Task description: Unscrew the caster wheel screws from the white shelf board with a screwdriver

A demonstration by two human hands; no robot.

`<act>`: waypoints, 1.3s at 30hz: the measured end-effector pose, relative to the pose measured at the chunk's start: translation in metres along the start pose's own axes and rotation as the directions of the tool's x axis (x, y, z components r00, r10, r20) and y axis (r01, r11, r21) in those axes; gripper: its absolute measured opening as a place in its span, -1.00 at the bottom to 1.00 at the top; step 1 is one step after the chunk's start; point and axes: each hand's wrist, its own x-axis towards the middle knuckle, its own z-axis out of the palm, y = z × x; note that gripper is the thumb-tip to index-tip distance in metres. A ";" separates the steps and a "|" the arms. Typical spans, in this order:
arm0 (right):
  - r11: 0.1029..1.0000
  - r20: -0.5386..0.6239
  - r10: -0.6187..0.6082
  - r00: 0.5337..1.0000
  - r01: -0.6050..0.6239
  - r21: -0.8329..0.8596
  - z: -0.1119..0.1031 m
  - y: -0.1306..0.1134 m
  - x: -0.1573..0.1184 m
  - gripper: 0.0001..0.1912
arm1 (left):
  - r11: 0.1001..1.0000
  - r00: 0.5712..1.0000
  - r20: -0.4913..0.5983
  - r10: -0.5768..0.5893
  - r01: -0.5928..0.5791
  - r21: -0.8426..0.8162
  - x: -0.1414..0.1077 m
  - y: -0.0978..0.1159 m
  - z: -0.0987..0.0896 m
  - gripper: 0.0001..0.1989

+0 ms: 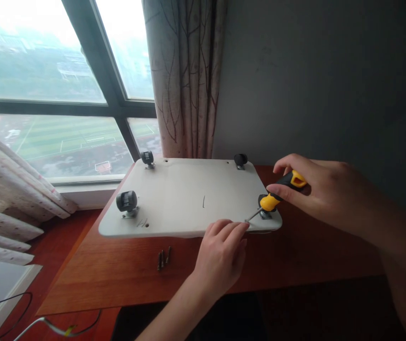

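My right hand [316, 189] grips a yellow-and-black screwdriver [269, 202], its shaft slanting down to the left. The tip meets the white board [184, 194] near its front right corner, right beside the fingertips of my left hand [224, 248]. Those fingers are bent and closed at the board's front edge; what they may pinch is hidden. Black caster wheels stand upward at the corners: front left [127, 202], back left [148, 157], back right [240, 160]. The front right caster [265, 207] is partly behind the screwdriver.
The board rests on a reddish wooden table [117, 274]. Several loose screws [163, 258] lie on the table before it. A window [67, 147] and patterned curtains [188, 80] are behind and left, a grey wall [312, 85] at right. Cables [57, 329] hang at lower left.
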 end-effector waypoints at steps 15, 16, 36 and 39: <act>0.999 -0.031 0.051 0.998 -0.051 0.010 0.005 -0.001 0.004 -0.73 | 0.959 0.976 0.087 -0.198 0.211 -0.186 -0.083 -0.043 0.012 -0.65; 0.998 0.000 0.045 0.999 -0.045 0.039 0.004 -0.001 0.004 -0.76 | 0.956 0.974 0.094 -0.204 0.219 -0.197 -0.084 -0.043 0.012 -0.64; 0.999 0.064 0.026 0.998 -0.029 0.045 0.000 0.005 0.006 -0.69 | 0.936 0.969 0.141 -0.203 0.234 -0.261 -0.087 -0.042 0.010 -0.55; 0.990 0.000 0.054 0.999 -0.053 -0.131 0.005 0.006 0.006 -0.59 | 0.938 0.970 0.145 -0.198 0.230 -0.258 -0.087 -0.042 0.011 -0.56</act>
